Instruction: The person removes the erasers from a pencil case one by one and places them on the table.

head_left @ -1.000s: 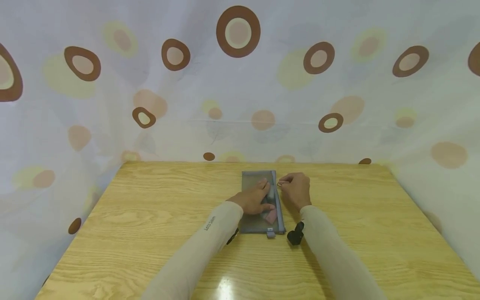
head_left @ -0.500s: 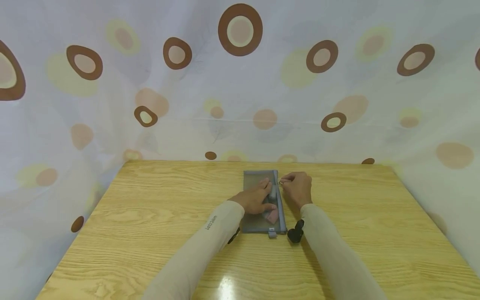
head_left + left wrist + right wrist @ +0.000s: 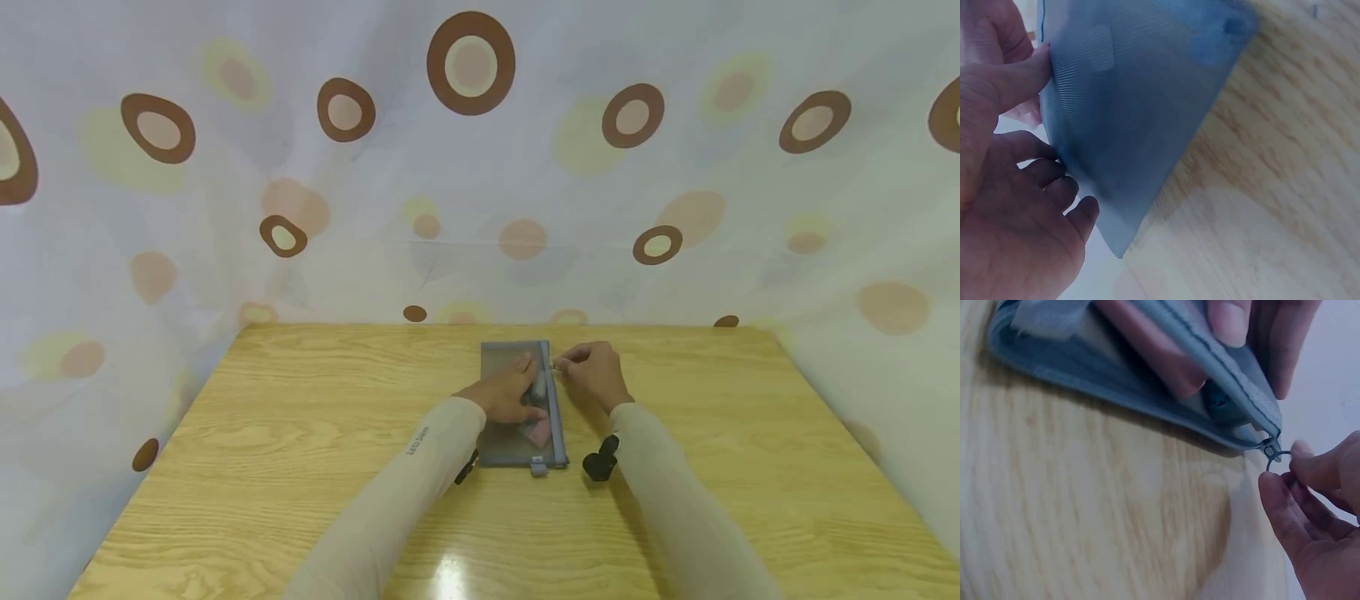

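Note:
A blue-grey mesh zipper pouch (image 3: 498, 358) lies on the wooden table, its zipper edge to the right. My left hand (image 3: 506, 394) rests on top of it, fingers stretched toward the far side and thumb set apart. At the far end of the zipper my right hand (image 3: 595, 372) pinches the pull ring (image 3: 1269, 464) between thumb and forefinger. That ring hangs from the slider (image 3: 1268, 447), as the right wrist view shows. The zipper side gapes there, and a pink piece (image 3: 1159, 357) shows inside. Beside it sits a dark blue-grey item (image 3: 1222, 409), partly hidden.
The wooden table (image 3: 337, 392) reaches back to a white sheet (image 3: 480, 183) printed with brown rings and dots. A fabric tab (image 3: 538, 470) sticks out at the pouch's near end. Black wrist devices (image 3: 600, 461) sit at both sleeves.
My right wrist has swung slightly outward to the right, while its fingertips stay at the ring. The left hand and the pouch keep their place; the head view shifts a little.

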The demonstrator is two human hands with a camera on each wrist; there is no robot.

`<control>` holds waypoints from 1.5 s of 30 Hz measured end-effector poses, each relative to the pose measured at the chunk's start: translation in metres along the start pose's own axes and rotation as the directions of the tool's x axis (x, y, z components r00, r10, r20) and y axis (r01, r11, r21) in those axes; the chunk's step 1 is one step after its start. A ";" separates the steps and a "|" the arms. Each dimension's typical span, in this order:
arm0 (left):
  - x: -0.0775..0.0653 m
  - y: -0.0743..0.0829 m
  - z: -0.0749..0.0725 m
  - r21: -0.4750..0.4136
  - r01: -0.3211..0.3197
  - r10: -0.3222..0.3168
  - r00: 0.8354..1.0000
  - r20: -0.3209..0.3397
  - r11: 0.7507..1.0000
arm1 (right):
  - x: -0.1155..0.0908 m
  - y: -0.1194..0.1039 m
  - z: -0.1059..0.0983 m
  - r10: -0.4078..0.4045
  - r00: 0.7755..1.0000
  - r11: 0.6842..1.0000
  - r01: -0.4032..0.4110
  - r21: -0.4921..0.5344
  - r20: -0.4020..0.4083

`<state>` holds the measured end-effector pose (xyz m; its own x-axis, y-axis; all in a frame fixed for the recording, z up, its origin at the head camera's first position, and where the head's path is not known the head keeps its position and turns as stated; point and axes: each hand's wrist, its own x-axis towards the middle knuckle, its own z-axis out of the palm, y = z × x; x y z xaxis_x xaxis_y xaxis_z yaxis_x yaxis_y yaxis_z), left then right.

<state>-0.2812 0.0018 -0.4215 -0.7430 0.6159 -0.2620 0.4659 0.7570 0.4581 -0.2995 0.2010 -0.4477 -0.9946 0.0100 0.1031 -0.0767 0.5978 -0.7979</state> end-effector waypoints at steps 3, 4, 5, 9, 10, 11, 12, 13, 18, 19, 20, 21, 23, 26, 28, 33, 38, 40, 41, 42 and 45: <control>0.000 0.000 0.001 -0.010 0.001 -0.001 1.000 0.012 1.000 | 0.001 0.002 0.001 0.007 1.000 1.000 -0.007 -0.007 0.012; 0.000 0.000 0.001 -0.007 0.002 -0.001 1.000 0.014 1.000 | 0.002 0.002 0.001 0.007 1.000 1.000 -0.007 -0.008 0.012; 0.000 0.000 0.001 -0.003 0.003 -0.003 1.000 0.016 1.000 | 0.002 0.002 0.001 0.006 1.000 1.000 -0.006 -0.011 0.009; 0.001 0.001 0.001 0.015 0.009 -0.009 1.000 0.016 1.000 | 0.003 0.002 0.002 0.015 1.000 1.000 -0.015 0.000 -0.019; 0.001 0.001 0.001 0.019 0.008 -0.008 1.000 0.017 1.000 | 0.003 0.001 0.002 0.018 0.999 1.000 -0.018 0.007 -0.027; 0.001 0.001 0.001 0.020 0.008 -0.009 1.000 0.017 1.000 | 0.003 0.001 0.002 0.017 0.999 1.000 -0.017 0.012 -0.035; 0.001 0.001 0.001 0.021 0.007 -0.008 1.000 0.019 1.000 | 0.003 0.000 0.003 0.017 0.999 1.000 -0.017 0.019 -0.042; 0.001 0.001 0.001 0.023 0.007 -0.008 1.000 0.021 1.000 | 0.002 -0.001 0.003 0.021 0.999 0.999 -0.020 0.025 -0.050; 0.001 0.000 0.001 0.025 0.004 -0.005 0.999 0.032 1.000 | 0.001 -0.003 0.006 0.021 0.997 0.999 -0.017 0.046 -0.080; 0.001 0.000 0.000 0.025 0.001 -0.002 0.999 0.033 1.000 | 0.001 -0.004 0.006 0.018 0.996 0.999 -0.014 0.048 -0.086; 0.001 0.000 0.000 0.026 0.000 -0.001 0.999 0.032 1.000 | 0.001 -0.004 0.007 0.015 0.996 0.999 -0.010 0.050 -0.093; 0.001 -0.001 0.000 0.030 -0.002 0.001 0.999 0.032 1.000 | 0.001 -0.004 0.008 0.013 0.995 0.999 -0.008 0.048 -0.098; 0.000 -0.001 0.000 0.035 -0.003 0.002 1.000 0.031 0.999 | 0.001 -0.004 0.009 0.007 0.994 0.999 -0.002 0.040 -0.111; -0.001 -0.001 0.000 0.040 0.000 -0.002 1.000 0.030 0.999 | 0.002 -0.003 0.012 0.010 0.992 1.000 -0.007 0.028 -0.128; -0.001 -0.001 0.000 0.039 0.000 -0.001 1.000 0.031 0.999 | 0.002 -0.003 0.013 0.011 0.991 1.000 -0.007 0.026 -0.136; -0.002 -0.001 0.000 0.052 0.000 -0.002 0.999 0.034 0.999 | 0.005 -0.002 0.016 0.020 0.987 0.999 -0.015 0.030 -0.157; -0.001 -0.002 0.001 0.059 0.004 -0.006 1.000 0.028 0.998 | 0.007 -0.001 0.018 0.033 0.985 0.999 -0.028 0.027 -0.170; -0.001 -0.002 0.001 0.058 0.004 -0.006 1.000 0.024 0.998 | 0.008 -0.001 0.018 0.036 0.984 0.999 -0.033 0.019 -0.176; -0.001 -0.002 0.001 0.057 0.005 -0.006 1.000 0.023 0.998 | 0.009 -0.001 0.019 0.037 0.983 0.999 -0.035 0.015 -0.181; -0.001 -0.002 0.001 0.057 0.006 -0.007 1.000 0.021 0.998 | 0.009 -0.001 0.019 0.036 0.982 0.999 -0.035 0.009 -0.184; -0.001 -0.001 0.001 0.057 0.008 -0.009 1.000 0.023 0.998 | 0.011 -0.002 0.019 0.034 0.982 0.999 -0.034 0.005 -0.187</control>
<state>-0.2804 0.0002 -0.4228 -0.7361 0.6136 -0.2858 0.4863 0.7731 0.4072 -0.3112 0.1850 -0.4566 -0.9660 0.1805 0.1851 -0.0434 0.5928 -0.8042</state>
